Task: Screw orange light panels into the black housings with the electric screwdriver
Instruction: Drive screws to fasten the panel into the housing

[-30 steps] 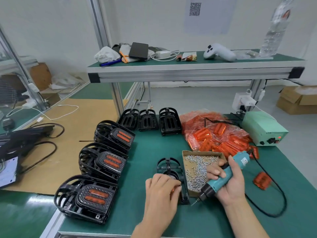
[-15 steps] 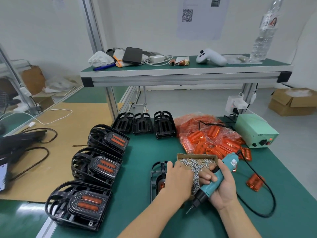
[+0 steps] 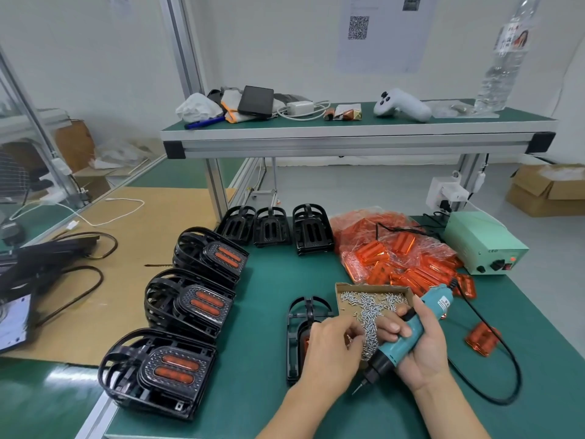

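Screws [image 3: 368, 315] tiny, light, slippery: left hand [image 3: 332, 343] pinches one from box [image 3: 342, 288]; right hand [image 3: 421, 346] grips screwdriver [image 3: 408, 334] mid-body.

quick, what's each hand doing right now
Left hand: fingers pinching at the screws; a held screw cannot be told.
Right hand: gripping the electric screwdriver.

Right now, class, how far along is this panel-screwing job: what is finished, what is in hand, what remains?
Done: three stacks of housings on the left show orange panels fitted. In hand: the left hand picks at the screw box beside the current housing; the right hand grips the electric screwdriver. Left: three empty housings and a bag of orange panels.
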`<action>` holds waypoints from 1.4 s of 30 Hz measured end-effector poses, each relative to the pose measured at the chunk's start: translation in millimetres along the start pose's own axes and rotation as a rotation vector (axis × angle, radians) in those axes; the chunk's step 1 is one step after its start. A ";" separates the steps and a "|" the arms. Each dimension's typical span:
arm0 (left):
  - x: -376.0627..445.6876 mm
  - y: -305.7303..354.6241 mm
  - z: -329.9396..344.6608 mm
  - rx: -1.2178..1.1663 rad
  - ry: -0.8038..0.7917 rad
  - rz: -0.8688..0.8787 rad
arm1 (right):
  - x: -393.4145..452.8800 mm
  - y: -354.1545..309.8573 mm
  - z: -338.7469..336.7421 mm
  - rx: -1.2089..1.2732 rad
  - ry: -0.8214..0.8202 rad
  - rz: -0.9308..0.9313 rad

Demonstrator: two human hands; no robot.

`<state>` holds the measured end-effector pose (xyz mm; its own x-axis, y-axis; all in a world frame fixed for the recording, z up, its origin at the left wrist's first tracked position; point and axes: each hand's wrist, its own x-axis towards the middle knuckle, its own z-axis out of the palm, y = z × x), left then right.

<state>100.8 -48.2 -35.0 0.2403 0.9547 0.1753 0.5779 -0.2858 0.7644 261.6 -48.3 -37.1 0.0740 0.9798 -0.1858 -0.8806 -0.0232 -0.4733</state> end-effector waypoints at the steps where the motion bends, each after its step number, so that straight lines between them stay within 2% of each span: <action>1: -2.7 1.5 -1.3 -0.048 0.018 -0.014 | -0.5 0.0 0.3 0.009 0.000 0.001; 5: -21.2 5.3 -9.5 -0.278 0.061 -0.118 | -1.5 -0.1 -1.2 0.028 -0.010 0.000; 9: -48.7 -0.7 -16.2 -0.400 0.090 -0.247 | -2.6 -0.1 -0.8 0.015 -0.054 -0.011; 18: -76.4 -6.1 -22.6 -0.480 0.210 -0.322 | -6.8 8.2 18.3 0.112 -0.004 -0.097; 27: -87.8 -6.1 -24.6 -0.484 0.261 -0.351 | -15.7 17.9 33.2 0.139 0.020 -0.143; 37: -90.6 -11.6 -27.9 -0.406 0.261 -0.288 | -22.5 24.4 46.7 0.019 -0.029 -0.207; 42: -87.5 -30.5 -37.6 -0.074 0.234 0.012 | -18.4 21.7 66.0 -0.157 -0.063 -0.258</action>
<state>32.9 -119.9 -50.4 0.0545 0.9467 0.3175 0.5151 -0.2990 0.8033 210.2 -53.7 13.0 0.2521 0.9677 0.0093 -0.7531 0.2022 -0.6261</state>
